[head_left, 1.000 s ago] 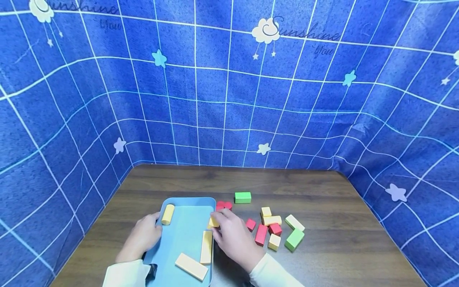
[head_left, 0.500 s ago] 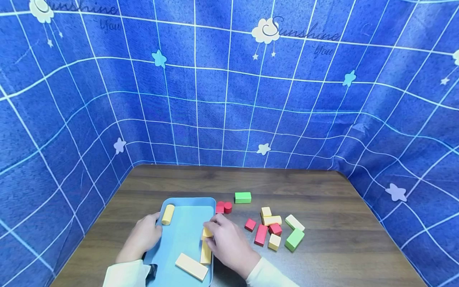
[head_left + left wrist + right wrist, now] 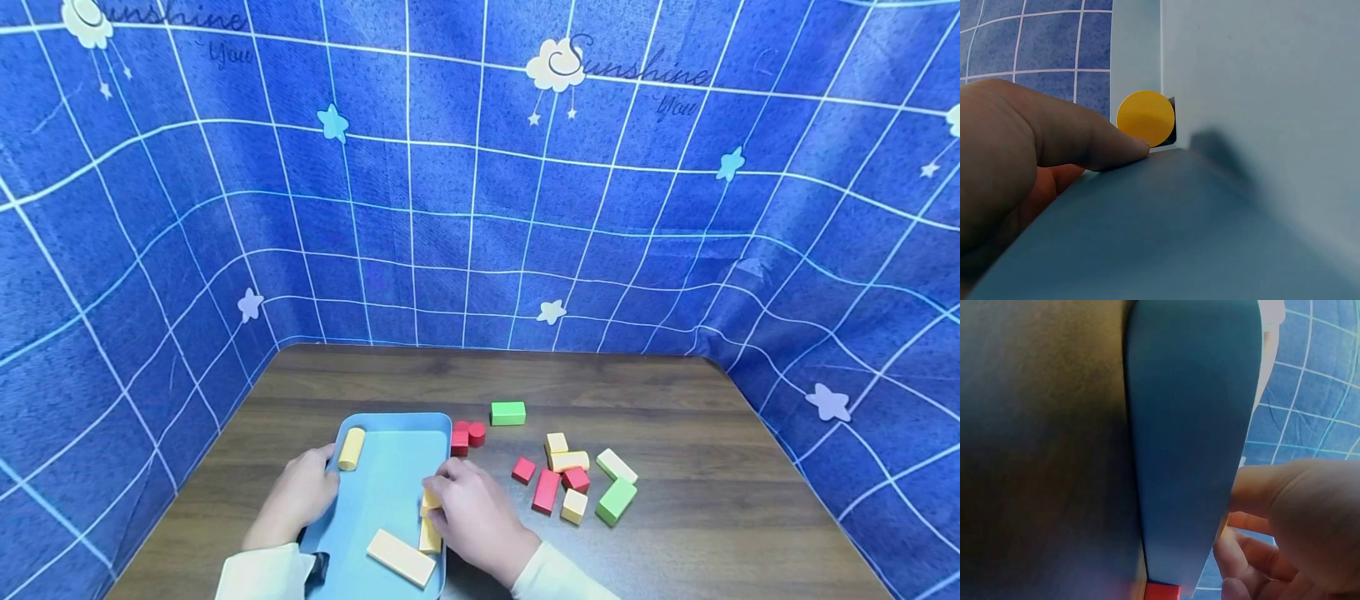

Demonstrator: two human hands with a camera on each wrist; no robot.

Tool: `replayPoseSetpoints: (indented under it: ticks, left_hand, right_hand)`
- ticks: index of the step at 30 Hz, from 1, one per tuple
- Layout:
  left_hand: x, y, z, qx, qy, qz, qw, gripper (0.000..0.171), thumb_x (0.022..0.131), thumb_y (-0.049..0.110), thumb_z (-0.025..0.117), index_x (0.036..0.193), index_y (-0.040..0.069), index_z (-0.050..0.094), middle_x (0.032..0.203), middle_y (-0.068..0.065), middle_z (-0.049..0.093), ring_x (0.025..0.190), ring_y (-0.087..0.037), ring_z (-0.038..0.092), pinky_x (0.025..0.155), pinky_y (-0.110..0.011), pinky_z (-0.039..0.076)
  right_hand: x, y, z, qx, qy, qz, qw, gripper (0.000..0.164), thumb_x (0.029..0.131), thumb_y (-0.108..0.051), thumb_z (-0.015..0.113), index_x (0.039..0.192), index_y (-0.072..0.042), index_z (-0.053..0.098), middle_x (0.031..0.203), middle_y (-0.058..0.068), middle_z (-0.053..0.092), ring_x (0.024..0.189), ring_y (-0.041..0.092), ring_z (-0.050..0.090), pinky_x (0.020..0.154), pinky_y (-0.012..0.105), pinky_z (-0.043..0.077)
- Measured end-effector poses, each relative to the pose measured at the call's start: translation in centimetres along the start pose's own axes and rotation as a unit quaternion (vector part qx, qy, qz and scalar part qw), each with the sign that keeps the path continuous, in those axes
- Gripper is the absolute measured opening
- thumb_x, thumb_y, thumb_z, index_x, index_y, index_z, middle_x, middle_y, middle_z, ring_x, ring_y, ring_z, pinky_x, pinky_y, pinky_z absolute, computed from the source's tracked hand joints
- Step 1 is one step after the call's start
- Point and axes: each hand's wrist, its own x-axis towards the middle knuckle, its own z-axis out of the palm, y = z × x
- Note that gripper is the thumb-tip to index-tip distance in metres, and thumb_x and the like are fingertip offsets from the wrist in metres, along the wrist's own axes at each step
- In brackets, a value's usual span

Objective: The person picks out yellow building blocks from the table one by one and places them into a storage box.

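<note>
A blue tray (image 3: 378,496) lies at the table's front left. My left hand (image 3: 300,493) grips its left wall, with the thumb (image 3: 1110,147) along the rim. A yellow cylinder (image 3: 352,448) lies in the tray's far left corner; its round end faces the left wrist view. Inside the right wall, my right hand (image 3: 480,515) pinches a small yellow block (image 3: 431,500). That block overlaps a long yellow block (image 3: 431,536) lying along the wall, partly hidden by the fingers. Another long pale-yellow block (image 3: 401,557) lies slantwise nearer the front.
Right of the tray, red blocks (image 3: 460,438) stand close to its wall, with a green block (image 3: 508,413) farther back. Several loose red, yellow and green blocks (image 3: 547,492) lie farther right on the wooden table (image 3: 712,492). A blue patterned curtain (image 3: 480,208) surrounds the table.
My right hand has moved the small yellow block from the right wall's far part toward me, over the long yellow block. The left hand and tray have not moved.
</note>
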Motion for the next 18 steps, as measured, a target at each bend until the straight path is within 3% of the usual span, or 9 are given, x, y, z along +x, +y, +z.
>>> replayPoseSetpoints:
  ticks: [8, 18]
  left_hand:
    - [-0.08, 0.09, -0.05, -0.002, -0.002, -0.001, 1.0, 0.05, 0.091, 0.004, 0.043, 0.139, -0.009, 0.035, 0.135, -0.031, 0.043, 0.091, -0.03, 0.052, 0.071, -0.044, 0.044]
    - [-0.16, 0.14, -0.01, -0.006, 0.003, 0.005, 1.0, 0.05, 0.091, 0.004, 0.043, 0.139, -0.008, 0.036, 0.134, -0.03, 0.044, 0.092, -0.03, 0.052, 0.073, -0.047, 0.046]
  right_hand:
    - [-0.12, -0.08, 0.31, -0.013, -0.014, 0.006, 1.0, 0.03, 0.073, -0.025, 0.076, 0.102, -0.019, 0.07, 0.093, -0.005, 0.057, 0.082, 0.01, 0.049, 0.065, 0.029, 0.049]
    - [-0.07, -0.11, 0.42, -0.007, -0.036, 0.008, 0.999, 0.031, 0.075, -0.024, 0.074, 0.105, -0.02, 0.069, 0.095, -0.005, 0.057, 0.083, 0.01, 0.048, 0.068, 0.03, 0.049]
